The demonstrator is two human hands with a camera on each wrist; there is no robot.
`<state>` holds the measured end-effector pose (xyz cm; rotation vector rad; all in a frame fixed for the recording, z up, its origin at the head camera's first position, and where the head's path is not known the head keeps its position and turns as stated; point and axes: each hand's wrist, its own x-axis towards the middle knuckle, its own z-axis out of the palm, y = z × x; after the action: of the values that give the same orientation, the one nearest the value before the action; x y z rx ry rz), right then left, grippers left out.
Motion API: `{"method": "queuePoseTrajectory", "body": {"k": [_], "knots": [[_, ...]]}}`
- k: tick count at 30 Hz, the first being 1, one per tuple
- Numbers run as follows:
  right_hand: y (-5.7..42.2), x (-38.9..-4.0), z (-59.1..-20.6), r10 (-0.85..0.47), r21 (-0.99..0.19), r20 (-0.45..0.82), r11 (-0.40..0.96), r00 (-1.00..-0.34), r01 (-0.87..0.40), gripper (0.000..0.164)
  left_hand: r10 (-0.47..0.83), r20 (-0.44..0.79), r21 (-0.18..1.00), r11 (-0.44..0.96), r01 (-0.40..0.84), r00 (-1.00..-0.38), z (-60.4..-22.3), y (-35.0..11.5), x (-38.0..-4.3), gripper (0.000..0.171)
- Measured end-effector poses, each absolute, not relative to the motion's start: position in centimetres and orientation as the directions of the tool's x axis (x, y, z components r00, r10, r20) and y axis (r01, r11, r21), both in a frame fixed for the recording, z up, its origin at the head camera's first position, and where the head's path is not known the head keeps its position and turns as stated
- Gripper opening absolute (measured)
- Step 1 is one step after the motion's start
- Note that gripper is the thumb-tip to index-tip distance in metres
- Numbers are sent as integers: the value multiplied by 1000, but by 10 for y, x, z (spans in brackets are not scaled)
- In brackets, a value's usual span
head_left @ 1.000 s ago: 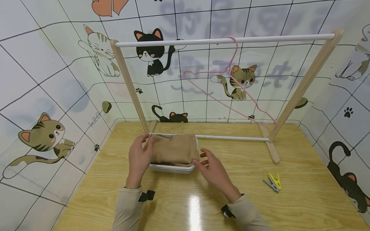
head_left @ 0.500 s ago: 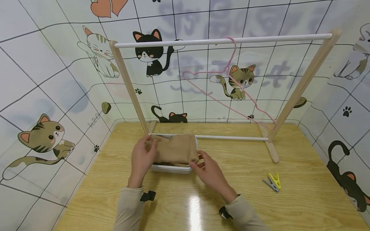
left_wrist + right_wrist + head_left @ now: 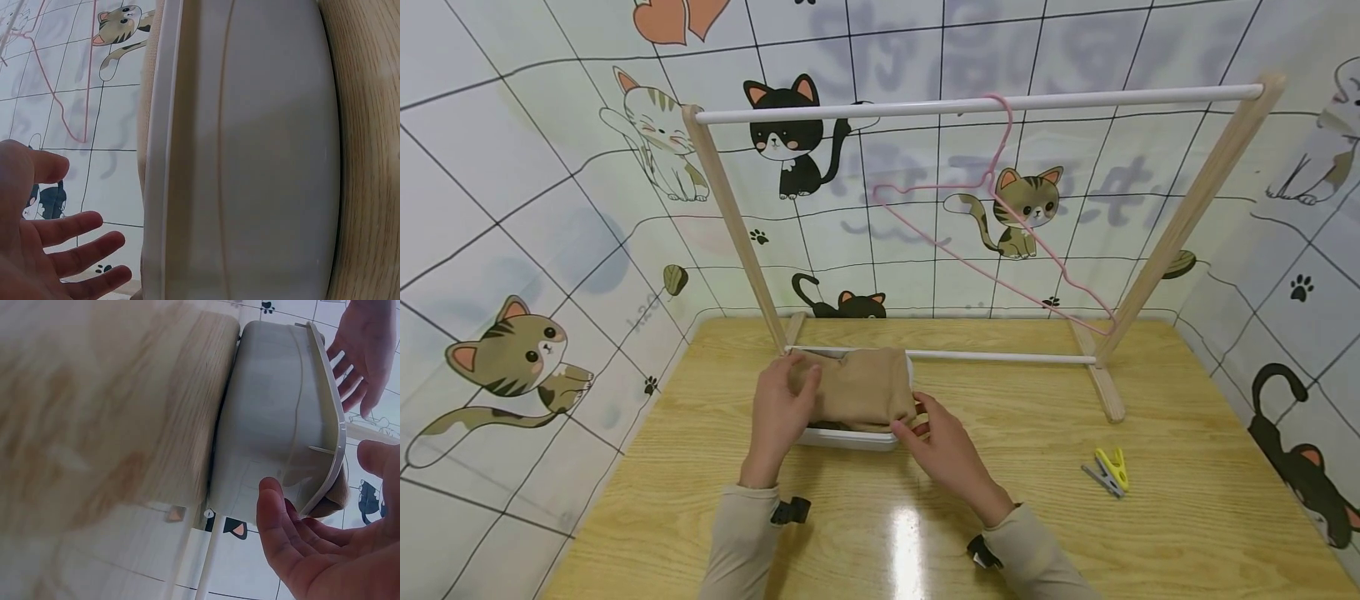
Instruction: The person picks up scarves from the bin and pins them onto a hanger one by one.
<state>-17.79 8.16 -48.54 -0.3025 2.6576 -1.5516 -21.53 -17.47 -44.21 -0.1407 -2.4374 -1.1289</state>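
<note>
Folded tan cloth [image 3: 857,387] fills a white plastic tub [image 3: 850,439] standing on the table, rising a little above its rim. My left hand [image 3: 782,408] is over the tub's left end, fingers spread and relaxed; in the left wrist view those fingers [image 3: 81,228] are apart from the tub wall. At the front right corner is my right hand [image 3: 947,442], its thumb by the cloth's corner and its fingers beside the rim. The right wrist view shows that hand's fingers [image 3: 281,525] loosely bent, with a gap between thumb and cloth.
Behind the tub stands a wooden rack [image 3: 1180,225] with a white top rod [image 3: 880,108] and a lower rod [image 3: 1000,357]. A pink hanger [image 3: 992,179] hangs from the top rod. Grey [image 3: 1105,481] and yellow clothespins [image 3: 1116,469] lie on the table at right.
My left hand has moved right, further over the cloth. My right hand has shifted slightly left towards the tub's corner. Cloth and tub stay in place.
</note>
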Motion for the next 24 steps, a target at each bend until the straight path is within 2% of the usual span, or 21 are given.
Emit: {"method": "queuePoseTrajectory", "body": {"k": [10,20,24], "knots": [[81,-179,-488,-195,-863,50,485,-979,-141,73,26,511,626,673,393,-859,-447,-162,-217,35],[76,-181,-486,-197,-868,50,477,-979,-140,73,112,454,610,684,400,-884,-448,-156,-214,43],[75,-181,-485,-191,-867,42,481,-981,-131,74,162,431,567,717,406,-888,-450,-156,-213,49]]}}
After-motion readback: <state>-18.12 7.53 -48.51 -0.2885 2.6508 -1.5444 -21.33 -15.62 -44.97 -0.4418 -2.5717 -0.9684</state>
